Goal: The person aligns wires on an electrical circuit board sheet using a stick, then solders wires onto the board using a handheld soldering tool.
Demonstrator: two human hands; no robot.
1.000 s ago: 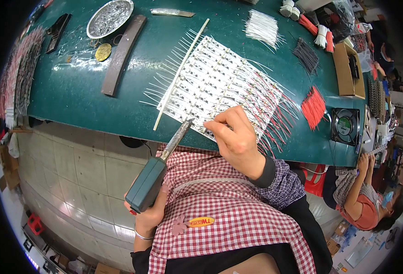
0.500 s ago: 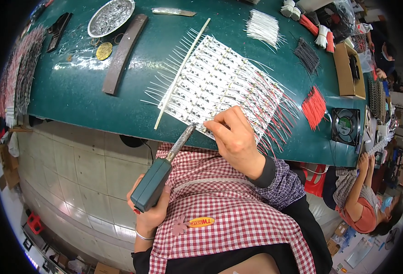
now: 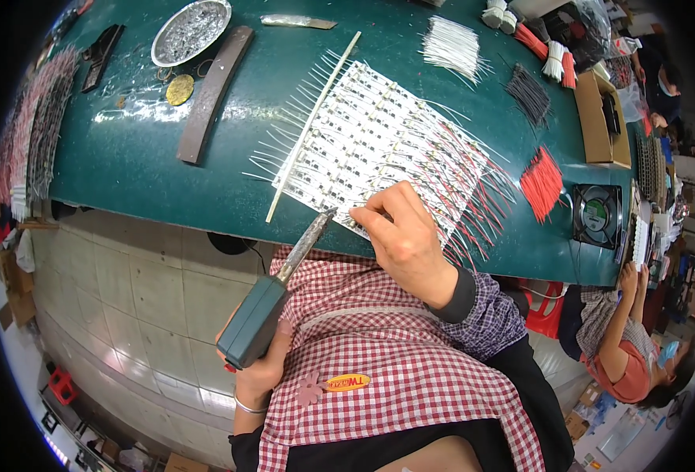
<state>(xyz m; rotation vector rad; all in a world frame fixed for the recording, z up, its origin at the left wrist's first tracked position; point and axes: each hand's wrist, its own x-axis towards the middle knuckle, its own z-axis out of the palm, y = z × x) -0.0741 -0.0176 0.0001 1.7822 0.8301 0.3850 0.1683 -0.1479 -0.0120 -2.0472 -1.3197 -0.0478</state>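
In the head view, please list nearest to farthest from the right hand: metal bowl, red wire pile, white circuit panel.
1. Circuit panel, partly under the right hand.
2. Red wire pile, to its right.
3. Metal bowl, far upper left.

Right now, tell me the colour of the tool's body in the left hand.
The tool's body is dark green, leaning teal; the head view shows it best.

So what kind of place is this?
Probably an electronics workshop: the left hand holds what looks like a soldering gun at a white circuit panel, with red wires piled on the table.
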